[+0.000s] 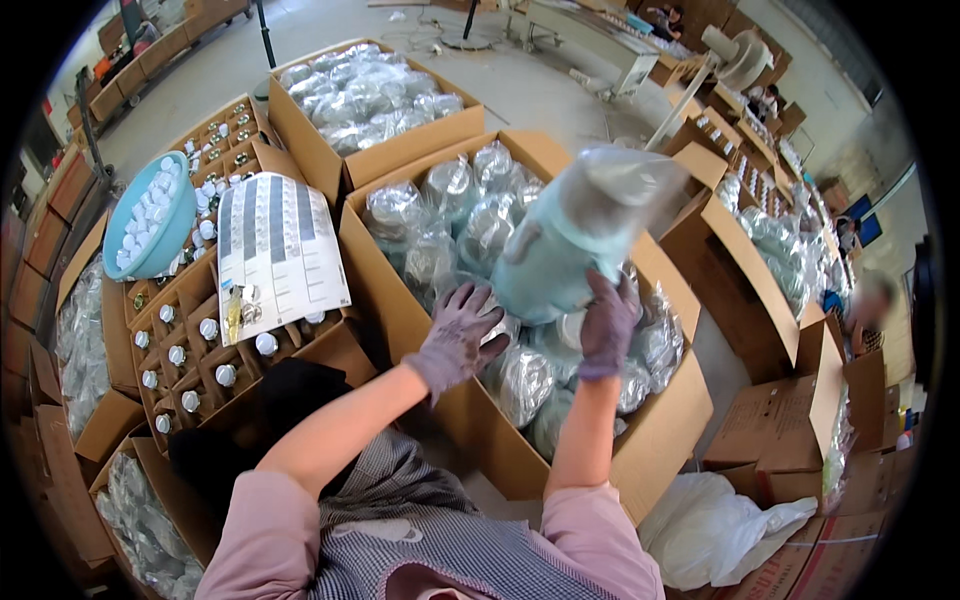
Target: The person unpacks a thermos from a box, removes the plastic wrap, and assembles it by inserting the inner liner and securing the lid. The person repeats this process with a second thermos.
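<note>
Clearly, cardboard crowds this spot on nearly every side. Taking the middle of the open carton (375, 290) as the clock's centre, a second open carton (415, 138), full of film-wrapped glassware, stands close by at eleven. At nine lies a divided carton (342, 350), its brown cells holding small white-topped pieces; a printed sheet (285, 235) covers part of it toward ten, with a little clear packet (238, 317) lying on top. Beyond the sheet, also toward ten, a round blue plastic basin (180, 240) leans, heaped with small white pieces. At half past two, a tall carton (720, 275) spreads a stiff flap toward the middle one, narrowing the gap between them. A crumpled white plastic bag (725, 530) slumps at half past four, and a pedestal fan (738, 58) stands well off between one and two.

The pale blue vessel (560, 245) is raised at one o'clock over the middle carton, smooth-walled and rounded, inside glossy, creased clear film (its upper end is smeared by blur). Below it, wrapped round glassware (490, 225) fills the carton. At three, the right hand (608, 325), in a grey fabric glove, has its fingers bent against the vessel's lower side, gripping it. At nine, the left hand (460, 335), gloved alike, spreads its fingers wide, holding nothing; I cannot tell whether they brush the film.
</note>
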`<control>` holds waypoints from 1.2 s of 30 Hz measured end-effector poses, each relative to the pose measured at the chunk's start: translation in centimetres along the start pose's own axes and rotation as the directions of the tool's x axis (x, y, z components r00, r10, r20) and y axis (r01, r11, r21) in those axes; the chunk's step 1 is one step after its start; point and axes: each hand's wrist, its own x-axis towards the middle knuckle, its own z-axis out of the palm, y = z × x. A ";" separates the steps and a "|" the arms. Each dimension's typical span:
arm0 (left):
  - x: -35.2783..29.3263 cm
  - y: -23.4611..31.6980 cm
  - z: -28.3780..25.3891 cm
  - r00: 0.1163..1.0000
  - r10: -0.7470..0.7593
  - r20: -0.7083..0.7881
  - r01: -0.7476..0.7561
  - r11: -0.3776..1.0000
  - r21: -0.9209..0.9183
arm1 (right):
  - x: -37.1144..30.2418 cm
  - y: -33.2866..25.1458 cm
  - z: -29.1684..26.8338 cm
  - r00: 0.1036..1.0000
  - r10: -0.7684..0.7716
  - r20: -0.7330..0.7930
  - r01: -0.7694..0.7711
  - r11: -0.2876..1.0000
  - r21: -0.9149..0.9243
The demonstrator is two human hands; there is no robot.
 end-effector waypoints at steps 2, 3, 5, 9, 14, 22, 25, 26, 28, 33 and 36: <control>-1.3 0.8 -1.8 0.975 -0.224 -0.008 0.162 0.729 -0.665 | -5.0 -8.5 2.8 0.990 -0.123 0.062 0.126 0.991 -0.036; -1.5 1.6 -2.9 0.948 -0.278 0.155 0.256 0.377 -0.890 | -7.2 -10.5 3.7 0.977 -0.205 0.053 0.211 0.964 -0.162; -1.4 2.4 -5.5 0.886 -0.148 0.440 0.339 -0.439 -0.832 | -11.0 -9.7 5.6 0.966 -0.246 0.085 0.253 0.964 -0.087; -5.2 -0.2 -11.1 0.999 0.014 0.034 0.036 -0.560 -0.828 | -16.4 -5.6 8.4 0.802 -0.329 0.499 0.390 0.921 -0.020; -19.0 -7.8 -18.1 0.962 -0.265 -0.070 -0.182 -0.425 -0.887 | -20.9 1.6 12.8 0.031 -0.186 0.982 0.305 0.937 0.168; -35.4 -12.2 -16.1 0.623 -0.781 -0.038 -0.420 -0.292 -0.859 | -24.3 -6.1 31.1 -0.052 -0.219 0.974 0.200 0.954 0.225; -39.1 -11.4 -15.9 0.483 -0.842 -0.238 -0.383 0.041 -0.923 | -27.0 -3.9 32.2 -0.111 -0.168 0.980 0.487 0.850 0.201; -40.2 -10.5 -15.4 0.480 -0.795 -0.371 -0.276 0.264 -0.924 | -28.8 -4.5 32.0 -0.101 -0.157 0.982 0.383 0.905 0.184; -42.6 -7.3 -14.3 0.490 -0.645 -0.586 -0.038 0.656 -0.754 | -32.0 -5.3 31.3 -0.038 -0.136 0.990 0.231 0.963 0.141; -45.9 1.5 -10.7 0.552 -0.600 -0.579 0.351 0.797 -0.492 | -35.9 -0.9 23.3 0.008 -0.099 0.995 0.405 0.910 0.087; -48.5 4.2 -6.2 0.623 -0.549 -0.558 0.484 0.830 -0.276 | -34.7 2.8 16.2 -0.263 -0.111 0.958 0.288 0.939 0.188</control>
